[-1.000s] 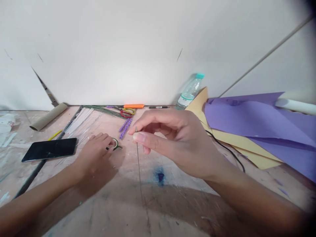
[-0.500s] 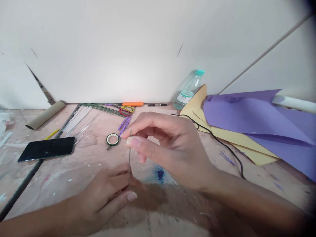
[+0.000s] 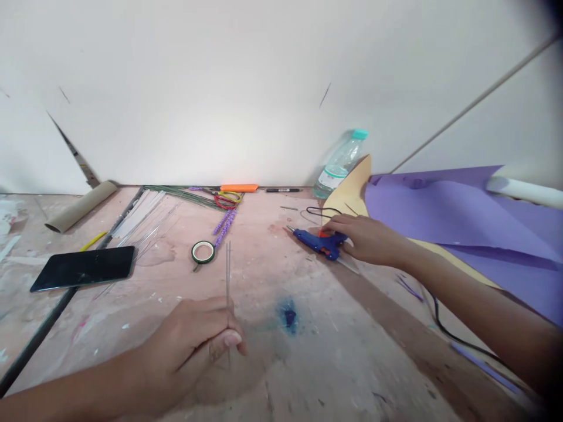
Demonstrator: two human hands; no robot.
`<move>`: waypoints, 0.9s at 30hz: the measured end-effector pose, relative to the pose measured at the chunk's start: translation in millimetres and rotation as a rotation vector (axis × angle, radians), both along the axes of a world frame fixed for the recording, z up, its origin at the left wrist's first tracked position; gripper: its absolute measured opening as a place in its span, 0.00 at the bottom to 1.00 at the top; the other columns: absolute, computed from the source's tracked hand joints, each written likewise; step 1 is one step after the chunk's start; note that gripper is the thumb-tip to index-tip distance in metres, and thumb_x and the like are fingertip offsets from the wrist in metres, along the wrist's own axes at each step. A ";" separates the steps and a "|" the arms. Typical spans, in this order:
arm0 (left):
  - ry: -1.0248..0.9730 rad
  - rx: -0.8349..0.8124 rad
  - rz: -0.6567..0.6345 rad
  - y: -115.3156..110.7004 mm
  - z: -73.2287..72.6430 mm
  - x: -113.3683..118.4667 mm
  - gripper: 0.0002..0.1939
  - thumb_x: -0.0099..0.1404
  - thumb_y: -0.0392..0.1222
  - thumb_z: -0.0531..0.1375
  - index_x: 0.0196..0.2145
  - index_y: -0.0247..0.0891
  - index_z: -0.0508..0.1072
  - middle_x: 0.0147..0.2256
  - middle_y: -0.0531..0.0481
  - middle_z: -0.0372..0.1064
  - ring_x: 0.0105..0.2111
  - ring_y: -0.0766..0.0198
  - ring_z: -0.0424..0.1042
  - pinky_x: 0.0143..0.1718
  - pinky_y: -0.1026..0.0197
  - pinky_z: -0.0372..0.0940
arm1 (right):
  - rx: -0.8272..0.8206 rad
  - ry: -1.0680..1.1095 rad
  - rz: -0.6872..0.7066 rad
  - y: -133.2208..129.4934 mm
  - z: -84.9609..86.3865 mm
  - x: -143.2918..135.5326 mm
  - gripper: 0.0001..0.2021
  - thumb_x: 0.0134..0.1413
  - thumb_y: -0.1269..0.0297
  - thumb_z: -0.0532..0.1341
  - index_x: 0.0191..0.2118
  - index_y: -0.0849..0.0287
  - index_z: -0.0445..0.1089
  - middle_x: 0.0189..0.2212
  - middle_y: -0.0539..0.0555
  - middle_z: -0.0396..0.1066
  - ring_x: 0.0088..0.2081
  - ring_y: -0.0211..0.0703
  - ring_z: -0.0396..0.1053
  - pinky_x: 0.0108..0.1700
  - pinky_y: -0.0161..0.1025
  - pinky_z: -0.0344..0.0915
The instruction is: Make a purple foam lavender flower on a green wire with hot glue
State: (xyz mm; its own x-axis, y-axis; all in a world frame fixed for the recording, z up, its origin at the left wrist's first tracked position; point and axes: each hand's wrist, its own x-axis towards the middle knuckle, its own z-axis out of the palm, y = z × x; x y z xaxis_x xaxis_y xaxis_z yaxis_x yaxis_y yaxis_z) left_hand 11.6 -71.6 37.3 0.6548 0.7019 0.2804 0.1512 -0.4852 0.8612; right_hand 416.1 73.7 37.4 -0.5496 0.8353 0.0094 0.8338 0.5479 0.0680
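Note:
Between the thumb and fingers of my left hand (image 3: 204, 337), near the bottom centre, a thin wire (image 3: 228, 269) stands roughly upright. My right hand (image 3: 358, 234) is at the right, its fingers wrapped round the rear of a blue glue gun (image 3: 317, 241) whose tip points left. The gun has an orange part, and a clear stick trails from its rear. Left of centre lies a roll of green tape (image 3: 203, 252). Purple fuzzy stems (image 3: 225, 224) lie just beyond the roll.
A black phone (image 3: 83, 268), clear sticks (image 3: 152, 231) and a cardboard tube (image 3: 81, 206) lie left. Scissors (image 3: 227, 200), an orange cutter (image 3: 238, 188) and a pen (image 3: 282, 190) lie along the wall. A bottle (image 3: 338, 167) and purple sheets (image 3: 453, 214) are right, with a black cable (image 3: 461, 337).
My right hand has left the top of the wire and moved right, onto the glue gun, which now shows. My left hand stays low with the wire.

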 end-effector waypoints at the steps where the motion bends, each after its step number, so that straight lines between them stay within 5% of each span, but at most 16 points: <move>1: -0.004 0.009 -0.013 0.0 -0.6 0.3 0.17 0.79 0.41 0.48 0.37 0.38 0.74 0.30 0.49 0.72 0.31 0.64 0.69 0.35 0.63 0.61 | 0.017 0.003 0.004 0.9 -7.2 5.5 0.15 0.53 0.75 0.56 0.44 0.62 0.76 0.43 0.64 0.77 0.46 0.57 0.74 0.44 0.47 0.65; 8: -0.027 0.083 -0.075 0.5 -9.3 1.1 0.17 0.81 0.41 0.47 0.38 0.37 0.73 0.31 0.50 0.72 0.31 0.66 0.68 0.36 0.66 0.60 | 0.131 0.041 0.011 4.2 -35.1 22.1 0.12 0.67 0.59 0.52 0.41 0.60 0.69 0.38 0.63 0.74 0.36 0.54 0.70 0.43 0.48 0.61; 15: -0.048 0.133 -0.089 0.7 -8.2 3.1 0.18 0.81 0.42 0.47 0.37 0.37 0.72 0.30 0.49 0.71 0.30 0.65 0.67 0.35 0.66 0.60 | 0.158 0.087 0.026 -2.3 -50.5 19.6 0.12 0.69 0.57 0.51 0.39 0.58 0.67 0.35 0.62 0.74 0.36 0.56 0.71 0.40 0.47 0.65; 18: -0.040 0.132 -0.089 0.1 -8.5 2.7 0.18 0.81 0.41 0.47 0.38 0.37 0.72 0.30 0.49 0.70 0.31 0.66 0.67 0.35 0.66 0.60 | 0.164 0.114 0.031 0.6 -53.8 22.7 0.15 0.69 0.60 0.51 0.49 0.62 0.70 0.42 0.66 0.76 0.42 0.59 0.75 0.43 0.48 0.69; 22: 0.000 0.162 -0.072 -1.0 -5.2 1.8 0.20 0.81 0.43 0.46 0.36 0.36 0.72 0.29 0.50 0.70 0.30 0.66 0.68 0.34 0.66 0.60 | 0.174 0.145 0.066 5.9 -48.7 28.3 0.22 0.66 0.68 0.50 0.60 0.65 0.69 0.53 0.70 0.75 0.52 0.61 0.75 0.48 0.53 0.73; 27: 0.063 0.218 -0.063 -1.2 0.9 1.9 0.23 0.82 0.45 0.44 0.35 0.36 0.72 0.29 0.49 0.71 0.29 0.66 0.69 0.34 0.65 0.60 | 0.203 0.219 0.171 0.7 -22.0 3.2 0.19 0.61 0.74 0.51 0.47 0.59 0.78 0.48 0.63 0.79 0.53 0.57 0.75 0.55 0.56 0.71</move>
